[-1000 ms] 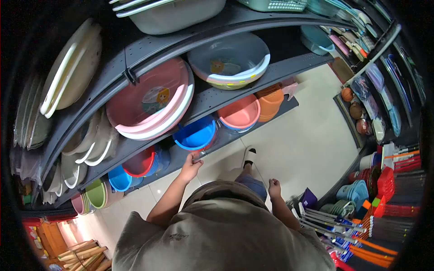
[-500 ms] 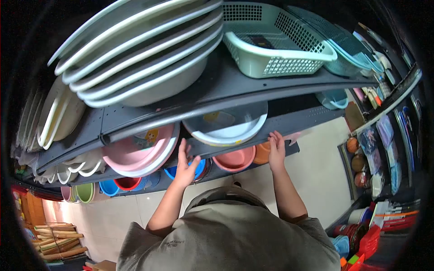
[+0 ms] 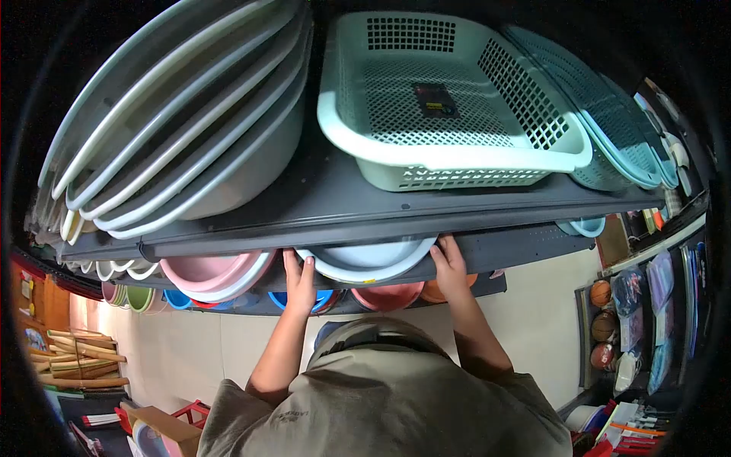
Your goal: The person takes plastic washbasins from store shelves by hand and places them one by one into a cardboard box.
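Note:
A pale blue-white round basin [image 3: 371,265] sits under the upper shelf, its near rim showing past the shelf edge with a small yellow mark. At the basin's left side, my left hand [image 3: 299,283] has its thumb by the front of the rim and its fingers along the outer side. My right hand [image 3: 451,266] is on the opposite side, thumb at the rim, fingertips partly hidden below the upper shelf. Both hands appear to grip the rim. Just left of my left hand are nested pink and white basins [image 3: 217,276].
Overhead, the dark upper shelf [image 3: 426,213] bears a pale green slotted basket [image 3: 457,160] and a leaning stack of large whitish basins [image 3: 190,145]. Lower down are a blue basin [image 3: 324,299] and a red-pink basin [image 3: 388,297]. Balls [image 3: 601,327] stand on a rack at right.
My hands have come in against the sides of the pale basin; before, they were apart from it with fingers spread. The view has shifted, showing more of the green basket.

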A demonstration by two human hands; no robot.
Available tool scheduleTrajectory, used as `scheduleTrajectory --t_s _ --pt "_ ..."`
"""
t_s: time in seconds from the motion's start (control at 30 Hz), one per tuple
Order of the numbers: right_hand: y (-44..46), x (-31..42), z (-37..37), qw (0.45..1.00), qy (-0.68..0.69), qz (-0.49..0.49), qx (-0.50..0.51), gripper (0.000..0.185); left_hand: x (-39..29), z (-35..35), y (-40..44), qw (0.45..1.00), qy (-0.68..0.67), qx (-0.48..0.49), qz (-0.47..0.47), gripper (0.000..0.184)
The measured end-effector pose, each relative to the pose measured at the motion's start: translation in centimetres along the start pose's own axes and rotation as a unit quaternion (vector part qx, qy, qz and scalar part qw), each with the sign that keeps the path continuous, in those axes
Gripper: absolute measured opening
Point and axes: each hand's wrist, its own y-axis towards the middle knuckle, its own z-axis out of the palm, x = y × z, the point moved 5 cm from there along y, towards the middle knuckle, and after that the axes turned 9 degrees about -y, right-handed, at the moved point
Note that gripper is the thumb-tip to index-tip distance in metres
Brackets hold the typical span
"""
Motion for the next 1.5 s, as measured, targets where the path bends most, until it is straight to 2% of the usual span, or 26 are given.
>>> scheduleTrajectory --t_s 0.03,0.1,0.17,0.2,0.27,0.33,0.43,0.57,0.67,0.73,0.77,0.83,0.87,0.97,1.0,1.03,1.1,1.17,1.5 --pt "0.0 0.1 0.0 1.0 0.004 -0.002 0.001 0.046 0.0 0.2 0.1 1.0 -0.021 -0.021 -0.01 0.061" --pt "0.0 2.0 0.2 0.997 -0.023 -0.08 0.001 0.045 -0.4 0.5 0.4 0.999 -0.018 -0.029 -0.01 0.061" --pt "0.4 2.6 0.0 0.998 0.002 -0.053 0.023 0.043 -0.6 0.8 0.7 0.986 -0.16 -0.041 -0.02 0.064" --pt "0.5 2.4 -0.1 0.998 -0.017 -0.06 0.024 0.043 -0.4 0.6 0.8 0.991 -0.122 -0.061 -0.016 0.062" --pt "0.1 2.3 -0.2 0.997 -0.036 -0.064 0.03 0.043 -0.4 0.6 0.7 0.989 -0.134 -0.051 -0.027 0.062" --pt "0.2 2.5 -0.2 0.991 -0.123 -0.043 0.032 0.045 -0.3 0.8 1.0 0.989 -0.138 -0.045 -0.019 0.063" --pt "0.3 2.1 0.2 0.995 -0.071 -0.062 0.033 0.053 0.2 0.3 1.3 0.995 -0.082 -0.05 0.005 0.063" --pt "0.3 1.9 0.4 0.995 -0.06 -0.064 0.042 0.052 -1.1 -0.1 1.6 0.999 -0.032 -0.039 0.016 0.06" --pt "0.5 3.1 0.2 0.996 -0.04 -0.065 0.055 0.053 -1.4 -0.4 1.9 0.996 -0.077 -0.053 0.006 0.058" --pt "0.4 4.8 0.0 0.986 -0.137 -0.084 0.042 0.054 -2.0 -0.1 2.0 0.992 -0.116 -0.058 0.007 0.057" --pt "0.6 4.7 0.0 0.985 -0.141 -0.086 0.046 0.054 -2.7 -0.1 2.0 0.987 -0.151 -0.062 0.006 0.056" --pt "0.8 4.2 -0.6 0.992 -0.057 -0.109 0.013 0.049 -5.8 0.2 1.8 0.986 -0.149 -0.071 0.009 0.056" --pt "0.8 4.6 -0.7 0.992 -0.024 -0.122 0.005 0.046 -7.0 0.3 1.7 0.985 -0.157 -0.065 0.026 0.058" --pt "0.0 6.0 -1.6 0.999 0.018 -0.036 -0.011 0.041 -8.8 0.2 1.3 0.978 -0.173 -0.034 0.109 0.073" --pt "0.1 6.1 -2.3 0.996 0.03 -0.087 -0.015 0.043 -9.8 0.2 1.0 0.967 -0.218 -0.045 0.122 0.079" --pt "0.2 6.1 -2.5 0.99 0.043 -0.134 -0.017 0.044 -9.9 0.0 0.6 0.975 -0.191 -0.017 0.117 0.088" --pt "-0.2 9.1 -1.7 0.973 0.186 -0.136 0.023 0.054 -12.0 0.3 -0.3 0.966 -0.225 0.003 0.129 0.095" --pt "-0.6 11.0 -1.4 0.972 0.182 -0.143 0.037 0.056 -13.2 0.6 -1.1 0.967 -0.23 -0.007 0.108 0.106" --pt "-3.7 13.6 -1.4 0.972 0.164 -0.164 0.046 0.06 -16.0 -1.4 -4.6 0.968 -0.189 -0.035 0.161 0.107"
